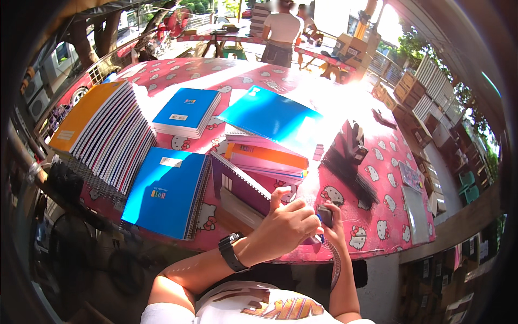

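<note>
My left hand [288, 224], with a black watch [233, 252] on the wrist, is over the table's front edge. Its index finger is raised and the other fingers curl inward; what they hold is hidden. Touching close beside it, my right hand [333, 224] grips a small dark tool [326, 215] whose kind I cannot make out. A spiral coil [337, 267] hangs below my hands along the right forearm. Just left of my hands a dark purple notebook [243, 183] leans at a tilt, partly behind the left hand. Bits of blue show between the hands.
Spiral notebooks form a long row [110, 137] at left. Blue notebooks [164, 189] lie in stacks, with orange and pink ones [270, 162] mid-table. Black coils [350, 178] lie at right by a dark device [353, 143]. People [283, 29] are at a far table; cardboard boxes [350, 48] stand beyond.
</note>
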### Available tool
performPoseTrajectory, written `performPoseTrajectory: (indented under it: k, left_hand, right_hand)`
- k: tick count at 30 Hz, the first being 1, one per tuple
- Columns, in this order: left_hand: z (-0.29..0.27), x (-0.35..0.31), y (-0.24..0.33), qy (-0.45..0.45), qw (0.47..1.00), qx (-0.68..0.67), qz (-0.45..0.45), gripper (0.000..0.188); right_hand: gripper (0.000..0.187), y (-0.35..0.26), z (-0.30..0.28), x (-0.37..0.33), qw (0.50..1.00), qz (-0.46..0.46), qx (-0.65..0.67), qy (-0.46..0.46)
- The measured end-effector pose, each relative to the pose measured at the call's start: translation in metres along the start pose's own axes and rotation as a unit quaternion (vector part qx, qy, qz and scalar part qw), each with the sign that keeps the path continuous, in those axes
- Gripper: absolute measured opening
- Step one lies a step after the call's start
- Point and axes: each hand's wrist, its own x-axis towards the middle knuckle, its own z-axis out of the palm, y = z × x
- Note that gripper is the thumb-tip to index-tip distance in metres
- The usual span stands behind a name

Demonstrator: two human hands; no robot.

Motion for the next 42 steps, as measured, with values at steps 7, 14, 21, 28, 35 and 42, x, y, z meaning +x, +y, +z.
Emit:
performPoseTrajectory:
  k: [7,14,21,28,35,42]
  left_hand:
    - [-0.013,-0.003,-0.010,-0.012,0.996,-0.087,0.027,0.012]
    - [0.008,-0.003,-0.009,0.069,0.991,-0.101,0.052,0.015]
    - [0.008,-0.014,-0.003,0.087,0.991,-0.098,0.036,0.013]
    - [0.046,-0.021,-0.013,0.125,0.967,-0.215,0.050,0.029]
    - [0.003,-0.018,0.000,0.122,0.991,-0.010,0.049,0.021]
    - [-0.006,-0.020,-0.027,0.112,0.988,0.100,-0.025,0.028]
  right_hand:
    - [0.069,0.002,0.038,-0.069,0.781,0.127,0.611,-0.020]
    - [0.063,0.011,0.048,-0.057,0.661,0.151,0.726,0.117]
    - [0.081,0.005,0.061,-0.007,0.901,0.205,0.381,-0.017]
    - [0.072,-0.025,0.068,0.016,0.956,0.143,0.230,-0.111]
    - [0.067,-0.048,0.048,0.019,0.973,0.102,0.155,-0.133]
    - [0.067,-0.076,0.015,0.024,0.978,0.044,0.098,-0.179]
